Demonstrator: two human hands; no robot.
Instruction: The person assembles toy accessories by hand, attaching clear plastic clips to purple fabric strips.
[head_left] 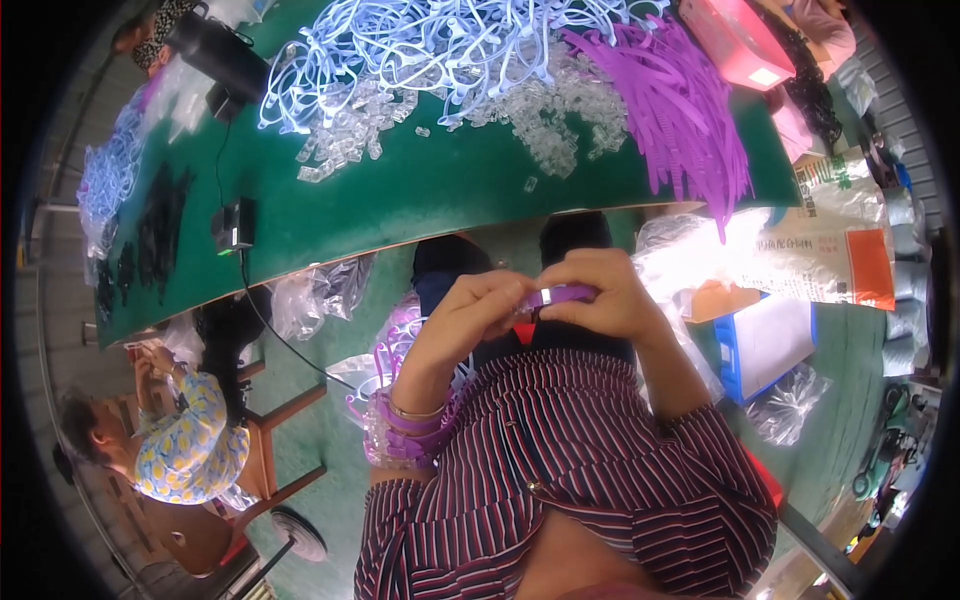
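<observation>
Clock read from the middle of my view. The strap (572, 293), purple, is just off centre towards 3 o'clock, over my lap. My left hand (485, 305) is narrow, fingertips pinched at the strap's left end; my right hand (605, 290) grips its other end between thumb and fingers. A pale glint between them may be a clip; too small to tell.

Good practice, in my judgement: both pinches close together, strap flat and untwisted, pressure from the fingertips, wrists level.

Count: one strap in hand. At 1 to 2 o'clock, loose straps (690, 120), overlapping, uncountable; beyond them, one pink box (735, 60). At 12, blue frames (420, 50), tangled, uncountable. Clear clips (350, 130): two main heaps, at 11 and 1, pieces uncountable. One bottle (215, 55), between 10 and 11. One seated co-worker (190, 440), at 8.
</observation>
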